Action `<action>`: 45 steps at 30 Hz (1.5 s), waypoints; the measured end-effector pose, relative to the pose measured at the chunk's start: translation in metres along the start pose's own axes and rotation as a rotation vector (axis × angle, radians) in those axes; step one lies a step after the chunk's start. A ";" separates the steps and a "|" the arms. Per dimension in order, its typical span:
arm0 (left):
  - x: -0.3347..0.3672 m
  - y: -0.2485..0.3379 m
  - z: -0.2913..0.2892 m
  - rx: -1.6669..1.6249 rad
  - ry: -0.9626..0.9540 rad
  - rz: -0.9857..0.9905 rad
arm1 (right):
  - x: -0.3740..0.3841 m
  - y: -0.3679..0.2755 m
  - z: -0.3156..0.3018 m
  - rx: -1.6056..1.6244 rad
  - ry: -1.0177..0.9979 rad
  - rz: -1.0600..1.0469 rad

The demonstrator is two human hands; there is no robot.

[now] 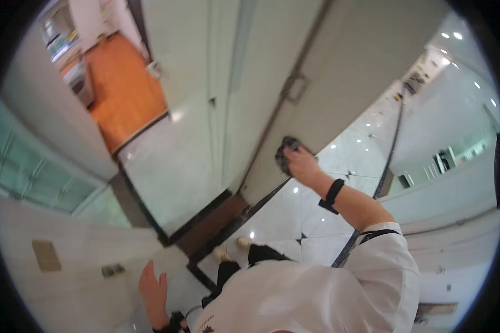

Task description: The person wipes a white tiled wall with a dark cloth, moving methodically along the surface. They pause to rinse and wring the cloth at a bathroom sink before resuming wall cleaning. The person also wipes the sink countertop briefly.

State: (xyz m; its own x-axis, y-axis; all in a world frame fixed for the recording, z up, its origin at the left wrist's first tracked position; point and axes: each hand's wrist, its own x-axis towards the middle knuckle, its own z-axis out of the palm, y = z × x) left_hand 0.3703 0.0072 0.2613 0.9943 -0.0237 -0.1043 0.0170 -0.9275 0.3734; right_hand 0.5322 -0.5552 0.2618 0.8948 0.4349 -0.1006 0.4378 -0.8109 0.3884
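Near centre, the right hand (305, 167) grasps a dark cloth (283, 157) against the door (344, 77). Lower left, the left hand (153, 289) has its fingers released.

We hold a bunched dark grey cloth (284, 157) in our right hand (304, 165), up against the pale door (350, 66), below its metal handle (298, 89). A black wristband (332, 194) circles that wrist. Our left hand (153, 288) hangs at lower left, thumb apart from straight fingers, in front of a pale wall (83, 250). We stand on white floor tiles (280, 222); through a doorway at upper left we see an orange floor (125, 83).
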 end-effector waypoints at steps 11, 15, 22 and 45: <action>0.041 0.060 -0.022 0.042 -0.324 -0.108 | -0.031 0.108 -0.251 -0.241 0.923 0.419; 0.047 0.060 0.013 0.048 -0.258 -0.021 | -0.048 0.087 -0.107 0.066 0.246 0.195; 0.024 0.088 0.037 0.069 -0.341 -0.042 | -0.029 -0.001 0.112 -0.015 0.139 -0.382; 0.107 0.096 0.039 0.082 -0.274 0.086 | -0.019 0.177 -0.349 0.257 1.453 0.556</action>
State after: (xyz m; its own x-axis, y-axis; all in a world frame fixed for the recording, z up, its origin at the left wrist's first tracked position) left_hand 0.4746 -0.0990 0.2502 0.9258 -0.1930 -0.3251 -0.0857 -0.9446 0.3167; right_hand 0.5621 -0.5704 0.6522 0.1634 -0.0613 0.9847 0.2341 -0.9671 -0.0991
